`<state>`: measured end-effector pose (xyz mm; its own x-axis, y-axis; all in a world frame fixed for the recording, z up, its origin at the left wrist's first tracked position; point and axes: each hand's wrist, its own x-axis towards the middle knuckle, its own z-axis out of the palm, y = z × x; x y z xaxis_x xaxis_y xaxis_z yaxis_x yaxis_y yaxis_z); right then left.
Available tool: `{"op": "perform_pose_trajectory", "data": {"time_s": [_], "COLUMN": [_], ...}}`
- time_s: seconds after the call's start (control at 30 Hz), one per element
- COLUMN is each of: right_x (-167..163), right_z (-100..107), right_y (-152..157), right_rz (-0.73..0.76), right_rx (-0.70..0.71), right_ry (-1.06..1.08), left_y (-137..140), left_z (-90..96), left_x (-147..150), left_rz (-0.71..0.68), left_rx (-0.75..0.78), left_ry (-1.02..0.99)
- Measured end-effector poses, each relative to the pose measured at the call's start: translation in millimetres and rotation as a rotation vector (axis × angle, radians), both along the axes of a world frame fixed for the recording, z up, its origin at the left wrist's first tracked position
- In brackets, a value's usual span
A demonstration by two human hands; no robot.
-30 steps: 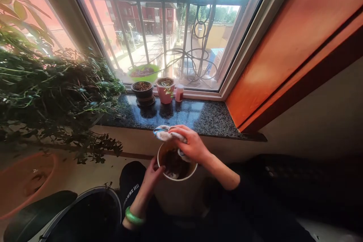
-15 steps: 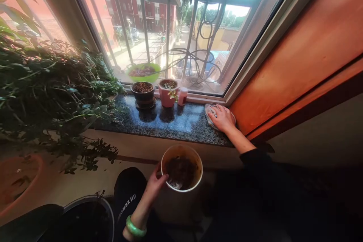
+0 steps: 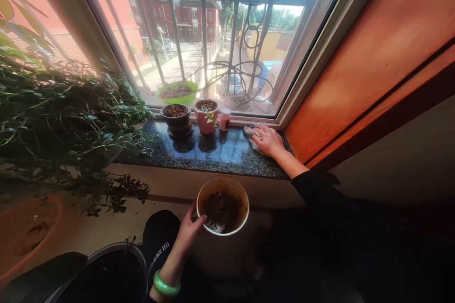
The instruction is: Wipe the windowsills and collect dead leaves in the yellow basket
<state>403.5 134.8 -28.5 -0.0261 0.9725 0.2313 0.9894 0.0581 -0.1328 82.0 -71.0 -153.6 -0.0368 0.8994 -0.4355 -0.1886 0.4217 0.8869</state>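
Note:
My left hand (image 3: pixel 190 225), below a green bangle (image 3: pixel 166 285), grips the side of a round tub (image 3: pixel 242 221) with the thumb over its pale rim. Dark, soil-like stuff (image 3: pixel 223 208) lies inside the tub. On the right end of the dark speckled windowsill (image 3: pixel 213 161), my right hand (image 3: pixel 267 141) presses on a crumpled pale cloth (image 3: pixel 251 136), fingers curled over it. Part of the cloth is hidden beneath the palm. Left of it stand a small pink-and-white bottle (image 3: pixel 225 120), a pink pot (image 3: pixel 206 120) with a small plant, and a dark pot (image 3: pixel 177 122) on a saucer.
Trailing foliage (image 3: pixel 71 123) spreads over the sill's left side. An orange pot (image 3: pixel 46 236) and a large black container (image 3: pixel 106 274) stand low at left. Behind the window frame (image 3: pixel 256 122) is a green bowl (image 3: pixel 179 93). An orange panel (image 3: pixel 341 94) borders the right.
My right hand has slid the cloth a little to the left along the sill, away from the orange panel. The tub stays in my left hand. The view has shifted slightly.

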Motion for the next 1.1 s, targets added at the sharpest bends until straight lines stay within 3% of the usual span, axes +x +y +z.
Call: {"op": "perform_pose_trajectory", "data": {"time_s": [0.07, 0.17, 0.4, 0.5, 0.7, 0.8, 0.87, 0.93, 1.1], "right_x": [22.6, 37.0, 16.9, -28.0, -172.6, -204.3, -193.3, -158.8, -30.4], "right_z": [-0.2, -7.0, -19.7, -18.1, -11.2, -6.3, -3.5, -2.5, -9.5], "right_y": [-6.9, -33.5, -103.5, -103.0, -86.7, -91.7, -100.0, -111.4, -149.8], "right_rz": [-0.093, -0.119, -0.108, -0.089, 0.262, 0.436, 0.528, 0.540, 0.262], "right_rx": [0.008, 0.066, 0.184, 0.201, 0.135, 0.108, 0.122, 0.142, 0.199], "right_ry": [-0.005, -0.022, -0.051, -0.005, 0.170, 0.188, 0.184, 0.178, 0.111], "left_y": [-1.6, -3.1, -0.3, 3.8, 0.9, -5.8, -9.3, -10.8, -7.3], "left_z": [5.1, 7.3, 5.5, 8.0, 8.2, 4.8, 3.5, 3.8, 3.7], "left_x": [0.7, 0.4, -6.1, -8.6, -17.4, -22.4, -24.7, -25.5, -19.1], "left_rz": [0.015, 0.018, 0.007, 0.002, 0.053, 0.064, 0.091, 0.108, 0.027], "left_rx": [0.022, -0.014, -0.048, -0.045, 0.033, 0.002, -0.008, -0.020, -0.052], "left_ry": [-0.006, -0.042, -0.112, -0.114, -0.056, -0.062, -0.053, -0.027, -0.028]}}
